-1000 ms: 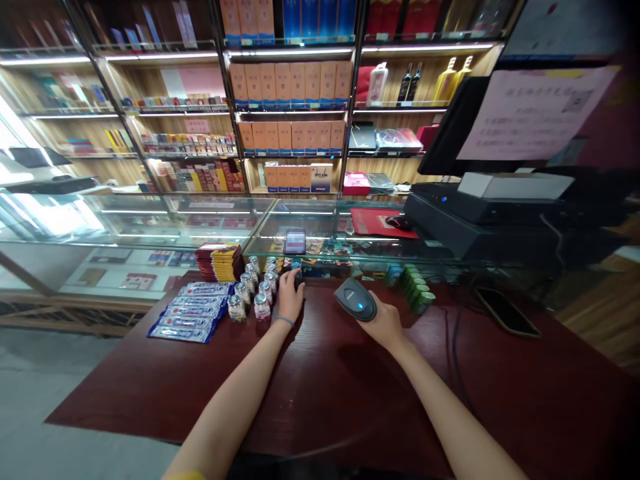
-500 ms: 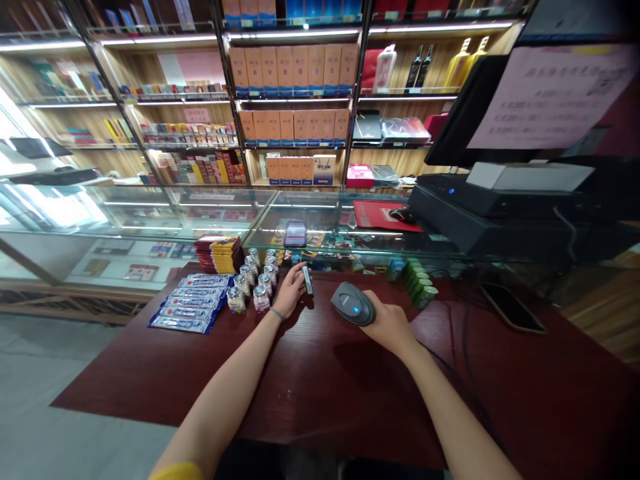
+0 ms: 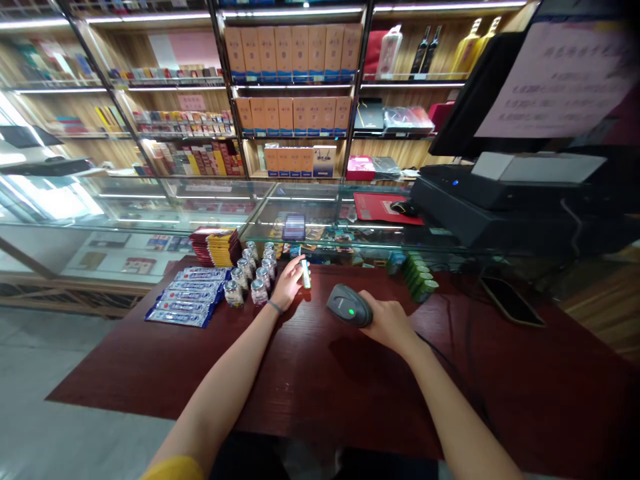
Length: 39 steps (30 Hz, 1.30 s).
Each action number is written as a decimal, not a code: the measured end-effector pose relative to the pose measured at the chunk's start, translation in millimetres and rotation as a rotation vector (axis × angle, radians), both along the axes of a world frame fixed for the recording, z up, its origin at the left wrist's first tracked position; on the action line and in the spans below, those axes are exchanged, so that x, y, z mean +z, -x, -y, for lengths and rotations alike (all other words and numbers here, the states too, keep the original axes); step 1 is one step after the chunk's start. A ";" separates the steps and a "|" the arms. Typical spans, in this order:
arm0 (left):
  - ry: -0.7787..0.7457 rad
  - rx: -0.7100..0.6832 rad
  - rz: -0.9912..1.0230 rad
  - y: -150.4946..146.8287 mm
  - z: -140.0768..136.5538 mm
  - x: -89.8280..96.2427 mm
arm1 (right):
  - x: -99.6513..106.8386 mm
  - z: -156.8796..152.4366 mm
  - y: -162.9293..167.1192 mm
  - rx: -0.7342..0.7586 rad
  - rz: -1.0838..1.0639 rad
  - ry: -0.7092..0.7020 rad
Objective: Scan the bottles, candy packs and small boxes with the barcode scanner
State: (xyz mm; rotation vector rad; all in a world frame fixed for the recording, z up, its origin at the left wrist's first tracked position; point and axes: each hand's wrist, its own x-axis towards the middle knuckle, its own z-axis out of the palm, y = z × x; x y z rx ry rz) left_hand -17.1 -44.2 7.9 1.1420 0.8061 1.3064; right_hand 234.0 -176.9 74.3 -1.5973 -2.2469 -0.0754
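Observation:
My left hand (image 3: 289,283) is closed on a small slim pack (image 3: 305,273), held upright above the dark red wooden table (image 3: 300,373). Its face is brightly lit, and its kind is too small to make out. In my right hand (image 3: 390,320) is a grey handheld barcode scanner (image 3: 349,305), its head turned left toward the pack and a green light showing on top. Close to my left hand stand two rows of small lidded jars (image 3: 259,292). Left of those lie several blue and white packets (image 3: 187,297), with stacked red and yellow packets (image 3: 216,247) behind them.
A row of green cans (image 3: 419,277) and a phone (image 3: 513,300) lie to the right, near the scanner's cable (image 3: 445,357). A glass display counter (image 3: 325,207) borders the table's far side. A monitor (image 3: 480,100) and a mouse (image 3: 403,208) on a red mat stand at the right.
The scanner's light has turned from blue to green, and the pack in my left hand is now brightly lit. Both hands stay almost in place while the view tips slightly.

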 end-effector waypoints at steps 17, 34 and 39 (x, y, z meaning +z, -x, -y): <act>-0.180 0.063 -0.181 -79.6 8.3 20.2 | 17.0 -11.9 -95.1 -0.470 -0.918 -0.180; -0.247 0.130 -0.304 -268.1 4.6 4.4 | 9.9 4.1 -165.9 -0.509 -1.249 -0.277; -0.272 0.189 -0.366 -279.9 -4.9 -6.3 | 2.9 1.9 -172.3 -0.530 -1.263 -0.275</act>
